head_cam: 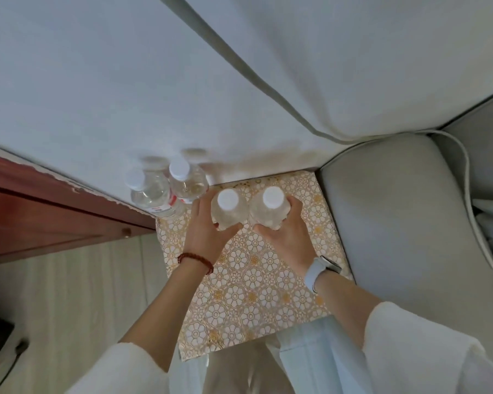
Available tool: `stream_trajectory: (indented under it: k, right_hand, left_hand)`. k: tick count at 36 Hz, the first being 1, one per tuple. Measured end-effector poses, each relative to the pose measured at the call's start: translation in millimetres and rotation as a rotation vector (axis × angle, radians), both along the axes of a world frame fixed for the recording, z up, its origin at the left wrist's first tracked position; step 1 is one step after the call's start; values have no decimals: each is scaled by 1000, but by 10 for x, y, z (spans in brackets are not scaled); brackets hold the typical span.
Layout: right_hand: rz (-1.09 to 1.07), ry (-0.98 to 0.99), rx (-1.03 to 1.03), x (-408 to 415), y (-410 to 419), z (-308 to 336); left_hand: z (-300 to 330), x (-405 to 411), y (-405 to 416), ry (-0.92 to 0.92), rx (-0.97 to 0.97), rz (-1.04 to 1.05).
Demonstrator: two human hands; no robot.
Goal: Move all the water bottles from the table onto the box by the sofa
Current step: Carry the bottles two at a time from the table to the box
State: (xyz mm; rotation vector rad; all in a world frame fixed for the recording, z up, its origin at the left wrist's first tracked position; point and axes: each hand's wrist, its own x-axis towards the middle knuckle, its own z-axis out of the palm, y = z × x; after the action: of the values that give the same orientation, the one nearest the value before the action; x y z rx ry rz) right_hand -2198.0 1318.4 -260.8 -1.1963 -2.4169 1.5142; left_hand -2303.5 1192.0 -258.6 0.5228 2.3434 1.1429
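Note:
The box [256, 280] has a gold and white flower-patterned top and stands between a wall and the sofa. My left hand [207, 233] grips a clear water bottle with a white cap [227, 201], upright over the box's far half. My right hand [289, 233] grips a second such bottle [272, 199] just to its right. Two more bottles [148, 191] [187, 182] stand side by side at the box's far left corner, against the wall. I cannot tell whether the held bottles touch the box.
A grey sofa arm [396, 223] borders the box on the right. A white wall [97, 95] rises behind it, and a dark red wooden cabinet [40, 211] sits to the left. Pale floor [83, 294] lies at the lower left.

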Motion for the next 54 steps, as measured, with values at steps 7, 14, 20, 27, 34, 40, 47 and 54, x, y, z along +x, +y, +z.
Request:
stream_trajectory:
  k: [7, 14, 20, 27, 34, 40, 47, 54]
  right_hand:
    - [180, -1, 64, 102, 139, 224]
    - [320, -80, 142, -5, 306, 419]
    - [192, 2, 141, -102, 269, 371]
    - [100, 83, 170, -395, 246, 402]
    - [41, 84, 132, -607, 251, 394]
    - [82, 109, 109, -636, 218, 334]
    - [43, 109, 154, -708, 248, 334]
    - [39, 121, 165, -704, 243, 323]
  left_hand:
    - [324, -46, -32, 212, -163, -119]
    - [422, -108, 32, 431, -237, -143]
    - [399, -174, 72, 710, -320, -188]
    - [387, -322, 216, 851, -299, -162]
    - [383, -420, 270, 806, -356, -127]
    - [373, -527, 281, 840, -381, -115]
    - [309, -565, 304, 905, -318, -123]
    - [297, -572, 286, 912, -326, -124]
